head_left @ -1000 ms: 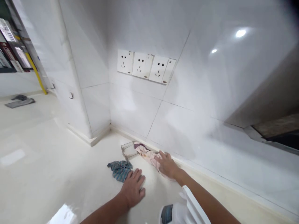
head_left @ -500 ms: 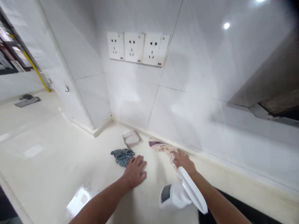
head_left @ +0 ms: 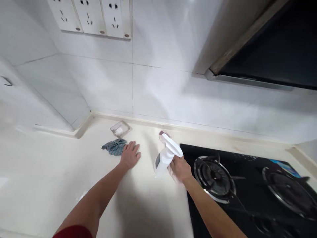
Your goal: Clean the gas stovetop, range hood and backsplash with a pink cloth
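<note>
My left hand (head_left: 130,155) lies flat on the countertop with its fingers spread, at the right edge of a crumpled teal patterned cloth (head_left: 114,147). A white spray bottle (head_left: 164,158) stands between my hands, its trigger head reaching up and to the right. Just behind it, my right hand (head_left: 180,168) is closed on a pale pink cloth (head_left: 174,175), pressed to the counter by the stove's left edge. The bottle hides much of this cloth and some of the fingers.
A small clear rectangular dish (head_left: 120,129) sits near the wall. To the right is a black gas stove (head_left: 244,185) with two burners. A dark range hood (head_left: 267,49) juts out above it. Wall sockets (head_left: 91,18) are at upper left, and a hook (head_left: 6,81) is on the left wall.
My view has swung right and down, bringing the stove into sight. My right hand with the pink cloth has come back from the wall to beside the bottle. The left hand stays by the teal cloth.
</note>
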Motion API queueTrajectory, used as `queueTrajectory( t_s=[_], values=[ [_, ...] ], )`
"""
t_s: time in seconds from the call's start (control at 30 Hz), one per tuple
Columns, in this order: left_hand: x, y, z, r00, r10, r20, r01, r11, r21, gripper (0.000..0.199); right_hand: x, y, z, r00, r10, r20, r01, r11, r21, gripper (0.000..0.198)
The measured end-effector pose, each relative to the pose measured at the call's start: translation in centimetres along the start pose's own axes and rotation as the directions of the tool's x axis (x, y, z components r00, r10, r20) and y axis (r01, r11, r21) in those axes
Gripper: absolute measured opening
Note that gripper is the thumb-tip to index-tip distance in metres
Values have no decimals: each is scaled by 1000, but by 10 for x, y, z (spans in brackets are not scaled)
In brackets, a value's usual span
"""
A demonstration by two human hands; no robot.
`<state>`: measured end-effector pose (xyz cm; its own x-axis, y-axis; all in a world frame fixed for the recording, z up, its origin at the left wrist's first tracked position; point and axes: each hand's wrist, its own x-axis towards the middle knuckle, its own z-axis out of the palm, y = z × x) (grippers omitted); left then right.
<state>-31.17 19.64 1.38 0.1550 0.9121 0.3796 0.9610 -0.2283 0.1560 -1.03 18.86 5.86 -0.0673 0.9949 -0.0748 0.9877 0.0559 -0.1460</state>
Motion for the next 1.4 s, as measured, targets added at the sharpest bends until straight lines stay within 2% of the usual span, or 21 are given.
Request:
queueTrajectory(
  t_s=[0.17, 0.3, 0.4, 0.5, 0.57, 0.63, 0.67, 0.73, 0.8, 0.9, 1.0, 1.1, 1.2, 1.27, 1.33, 1.4],
  values=[
    [-11, 8, 3, 1000, 7, 2, -7, 1000, -1, 46, -81, -1, 27, 996, 90, -2, -90, 995, -41, 42],
    [-60, 34, -10, 996, 81, 41, -80, 997, -11, 46, -141, -8, 46, 998, 63, -3, -63, 998, -25, 43],
    [-114, 59, -25, 991, 116, 64, -116, 993, -7, 46, -177, -17, 51, 998, -41, 40, 39, 999, 34, 44],
    [-170, 83, -34, 986, 132, 102, -130, 991, -21, 47, -202, -24, 50, 963, -256, 87, 243, 960, 141, 45],
    [-204, 97, -35, 980, 136, 144, -128, 990, -62, 52, -212, -24, 50, 896, -433, 97, 398, 880, 260, 44],
    [-231, 108, -36, 976, 124, 179, -102, 986, -129, 61, -217, -21, 48, 812, -579, 75, 496, 752, 434, 41],
    [-241, 114, -37, 976, 108, 189, -76, 983, -169, 67, -218, -18, 47, 778, -626, 52, 509, 677, 532, 40],
    [-250, 125, -44, 979, 54, 196, -3, 967, -253, 74, -218, -9, 39, 742, -670, 1, 479, 533, 697, 41],
    [-247, 138, -55, 983, -27, 179, 92, 927, -365, 62, -217, 2, 25, 739, -672, -54, 444, 426, 788, 43],
    [-224, 156, -76, 978, -148, 144, 204, 802, -561, 26, -211, 27, -8, 784, -599, -163, 452, 371, 811, 37],
    [-199, 164, -97, 961, -256, 105, 263, 727, -634, 23, -202, 66, -39, 864, -395, -312, 469, 405, 785, 33],
    [-187, 156, -118, 917, -397, 37, 328, 698, -636, 22, -193, 123, -55, 895, -195, -401, 444, 475, 760, 35],
    [-188, 139, -142, 864, -503, -40, 367, 682, -633, 28, -192, 185, -49, 919, -42, -392, 351, 543, 763, 38],
    [-192, 130, -156, 844, -531, -78, 371, 683, -629, 31, -195, 220, -39, 937, 58, -345, 259, 549, 795, 39],
    [-197, 126, -168, 836, -540, -100, 372, 690, -621, 30, -200, 244, -28, 941, 123, -316, 205, 536, 819, 40],
    [-200, 127, -177, 834, -540, -111, 375, 704, -603, 30, -204, 256, -22, 938, 139, -318, 203, 524, 827, 41]
  ],
)
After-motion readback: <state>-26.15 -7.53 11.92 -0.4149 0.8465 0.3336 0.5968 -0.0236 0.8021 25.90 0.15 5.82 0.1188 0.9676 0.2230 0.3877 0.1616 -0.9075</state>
